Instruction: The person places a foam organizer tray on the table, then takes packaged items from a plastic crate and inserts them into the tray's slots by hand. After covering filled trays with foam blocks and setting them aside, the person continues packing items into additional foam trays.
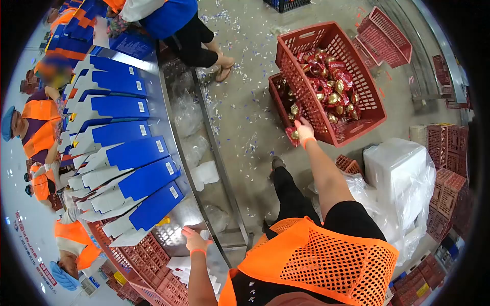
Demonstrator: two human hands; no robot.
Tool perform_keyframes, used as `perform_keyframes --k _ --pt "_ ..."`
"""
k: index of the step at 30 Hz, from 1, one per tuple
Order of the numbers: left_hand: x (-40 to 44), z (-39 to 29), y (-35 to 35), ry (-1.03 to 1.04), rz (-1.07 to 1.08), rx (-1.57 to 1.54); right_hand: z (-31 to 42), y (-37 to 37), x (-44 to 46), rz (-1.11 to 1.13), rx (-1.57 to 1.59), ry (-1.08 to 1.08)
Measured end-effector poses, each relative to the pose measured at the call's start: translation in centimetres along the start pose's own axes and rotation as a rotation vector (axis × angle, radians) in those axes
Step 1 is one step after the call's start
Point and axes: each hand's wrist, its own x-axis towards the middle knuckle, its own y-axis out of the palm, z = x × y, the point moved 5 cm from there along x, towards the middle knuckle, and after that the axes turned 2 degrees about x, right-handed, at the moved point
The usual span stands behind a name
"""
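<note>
Fingers (302, 123) beside red crate (352, 133), metal table (185, 217), scrap-littered floor (250, 109)

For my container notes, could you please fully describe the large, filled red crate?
The large red crate, plastic-looking and open, has slotted walls and a handle hole. Holding heaped red-and-gold wrapped pieces, it appears to rest askew on another red crate. The right hand is beside it; contact is unclear.

We see: packets (335, 93), glossy foil-like gold and red | crate (375, 120), matt perforated plastic | boxes (120, 107), smooth card | table (185, 213), shiny metal | vest (311, 255), mesh cloth | wrapping (400, 171), crinkled translucent plastic
</note>
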Motion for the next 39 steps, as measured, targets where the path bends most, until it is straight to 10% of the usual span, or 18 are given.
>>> perform_keyframes --k 7,11,21,31,39 --pt "2.9 1.4 0.7 -0.002 -0.01 -0.092 -6.4 4.4 -10.9 0.379 0.064 0.606" --pt "0.0 0.6 -0.9 0.197 -0.28 -0.812 -3.1 8.7 -18.0 0.753 0.004 0.767" --pt "-15.3 2.7 4.5 0.236 -0.72 -1.026 13.1 16.2 -39.5 1.688 -0.006 0.557" --pt "-24.8 21.1 17.4 -0.1 -0.864 -1.573 6.8 21.0 -67.7 2.042 -0.53 0.271" --pt "-28.4 47.6 27.9 -0.631 -1.4 -1.277 3.1 23.9 -79.4 2.087 -0.655 0.179"
